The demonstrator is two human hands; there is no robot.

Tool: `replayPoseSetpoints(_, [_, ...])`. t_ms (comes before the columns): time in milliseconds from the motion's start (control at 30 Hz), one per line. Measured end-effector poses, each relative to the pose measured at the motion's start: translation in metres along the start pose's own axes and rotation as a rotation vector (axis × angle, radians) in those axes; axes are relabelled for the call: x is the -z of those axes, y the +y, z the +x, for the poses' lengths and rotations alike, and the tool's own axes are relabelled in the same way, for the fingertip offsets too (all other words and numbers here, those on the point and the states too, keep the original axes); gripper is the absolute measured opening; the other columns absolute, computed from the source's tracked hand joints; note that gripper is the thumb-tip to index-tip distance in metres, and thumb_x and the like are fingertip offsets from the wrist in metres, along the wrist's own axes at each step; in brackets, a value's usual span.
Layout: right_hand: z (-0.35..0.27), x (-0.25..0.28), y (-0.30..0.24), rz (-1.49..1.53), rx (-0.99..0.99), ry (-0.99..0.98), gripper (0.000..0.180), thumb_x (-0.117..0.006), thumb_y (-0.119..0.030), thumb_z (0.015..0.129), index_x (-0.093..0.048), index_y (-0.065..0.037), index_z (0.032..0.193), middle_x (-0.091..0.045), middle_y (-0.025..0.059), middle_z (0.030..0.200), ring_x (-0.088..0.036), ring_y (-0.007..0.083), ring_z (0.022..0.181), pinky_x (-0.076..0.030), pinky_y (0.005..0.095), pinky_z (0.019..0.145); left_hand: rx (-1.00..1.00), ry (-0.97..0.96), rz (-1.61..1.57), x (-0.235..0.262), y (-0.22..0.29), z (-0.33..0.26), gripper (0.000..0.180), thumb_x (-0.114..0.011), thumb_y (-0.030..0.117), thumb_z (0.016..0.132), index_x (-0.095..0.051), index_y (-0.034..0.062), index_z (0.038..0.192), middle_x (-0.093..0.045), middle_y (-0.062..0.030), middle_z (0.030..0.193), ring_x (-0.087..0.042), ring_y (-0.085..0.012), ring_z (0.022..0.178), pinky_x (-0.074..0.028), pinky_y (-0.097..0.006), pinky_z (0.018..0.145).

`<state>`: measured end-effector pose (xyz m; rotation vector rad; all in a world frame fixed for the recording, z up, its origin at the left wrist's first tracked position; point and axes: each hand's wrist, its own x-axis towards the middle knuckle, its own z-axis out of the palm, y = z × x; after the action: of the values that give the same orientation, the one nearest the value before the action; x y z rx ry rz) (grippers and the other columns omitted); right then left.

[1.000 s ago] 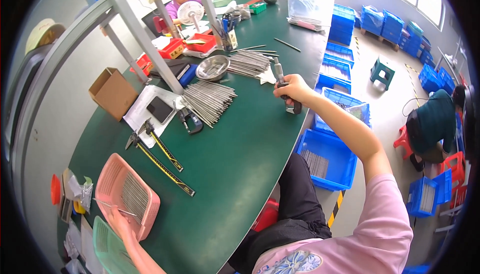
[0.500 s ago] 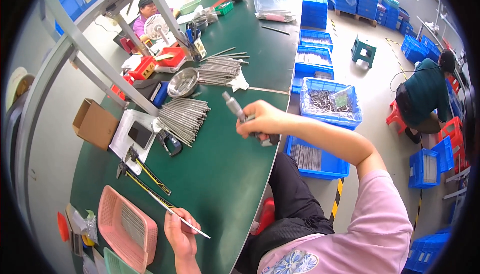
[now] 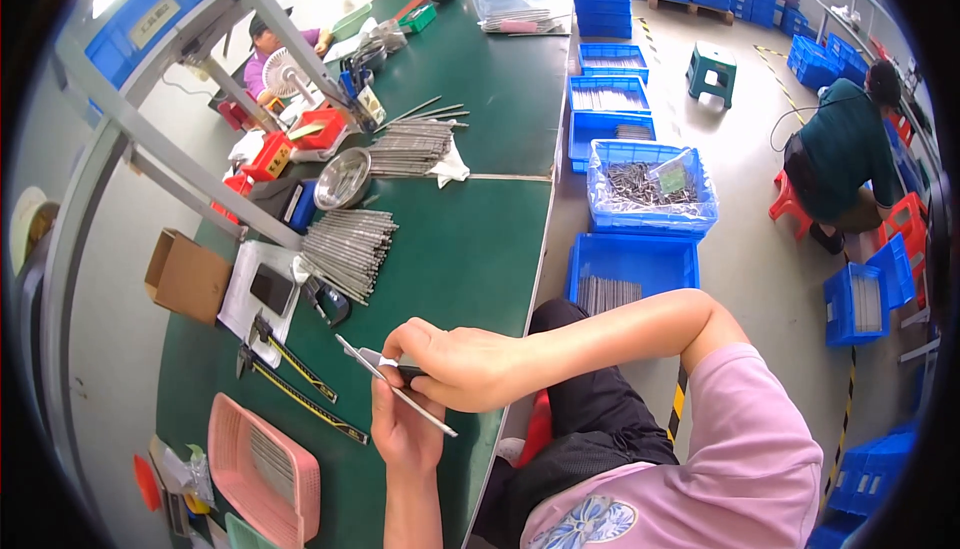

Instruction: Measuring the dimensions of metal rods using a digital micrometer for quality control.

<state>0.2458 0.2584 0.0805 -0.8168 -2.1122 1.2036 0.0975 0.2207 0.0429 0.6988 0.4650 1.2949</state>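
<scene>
"Since the right hand (image 3: 462, 365) swung inward, where's its micrometer (image 3: 409, 375)?"

"Gripped, overlapping the slim metal rod (image 3: 416, 402); contact hidden. Both now share one spot, so probably a paired step. Left hand (image 3: 406, 444) pinches the rod over the green table (image 3: 450, 294)."

"Long axis?"

"Diagonal: one end up-left, toward the dark phone (image 3: 270, 289), the other down-right, toward the table's edge."

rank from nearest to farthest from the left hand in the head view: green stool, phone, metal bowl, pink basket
1. Pink basket: just left of the left hand.
2. Phone: ahead and left.
3. Metal bowl: farther ahead, slightly left.
4. Green stool: far ahead on the right.
</scene>
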Motion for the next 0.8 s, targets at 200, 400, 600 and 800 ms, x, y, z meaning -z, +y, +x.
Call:
replayPoseSetpoints(200, [0.005, 0.071, 0.045, -0.309, 0.068, 0.433, 0.018, -0.050, -0.025, 0.077, -0.056, -0.008, 0.080, -0.059, 0.0118, 0.073, -0.057, 0.0311, 0.068, -0.044, 0.0395, 0.061, 0.078, 0.030, -0.095, -0.011, -0.019, 0.050, 0.017, -0.039, 0.025, 0.087, -0.042, 0.0120, 0.078, -0.046, -0.0038, 0.105, -0.047, -0.0217, 0.099, -0.038, -0.042, 0.082])
replayPoseSetpoints(400, [0.044, 0.198, 0.174, -0.869, -0.401, 0.598, 0.026, -0.048, -0.025, 0.069, -0.059, -0.002, 0.076, -0.057, 0.0143, 0.091, -0.052, 0.0276, 0.091, -0.043, 0.0392, 0.072, 0.313, -0.222, -0.409, -0.018, -0.059, 0.132, 0.017, -0.040, 0.024, 0.086, -0.044, 0.0106, 0.076, -0.040, -0.0080, 0.098, -0.042, -0.0219, 0.093, -0.040, -0.043, 0.078])
replayPoseSetpoints(600, [0.077, 0.289, 0.253, -1.164, -0.633, 0.831, 0.022, -0.046, -0.019, 0.073, -0.056, -0.009, 0.091, -0.052, 0.0089, 0.097, -0.048, 0.0228, 0.096, -0.039, 0.0371, 0.077, 0.378, -0.175, -0.307, -0.030, -0.101, 0.189, 0.017, -0.044, 0.023, 0.084, -0.045, 0.0103, 0.073, -0.041, -0.0072, 0.098, -0.043, -0.0212, 0.092, -0.036, -0.038, 0.078])
replayPoseSetpoints(800, [0.103, 0.364, 0.299, -1.351, -0.755, 0.949, 0.020, -0.049, -0.018, 0.074, -0.058, -0.010, 0.090, -0.053, 0.0074, 0.099, -0.049, 0.0203, 0.097, -0.038, 0.0356, 0.081, 0.428, -0.056, -0.313, -0.040, -0.111, 0.189, 0.021, -0.048, 0.028, 0.082, -0.044, 0.0124, 0.069, -0.040, -0.0056, 0.095, -0.043, -0.0202, 0.090, -0.037, -0.038, 0.077])
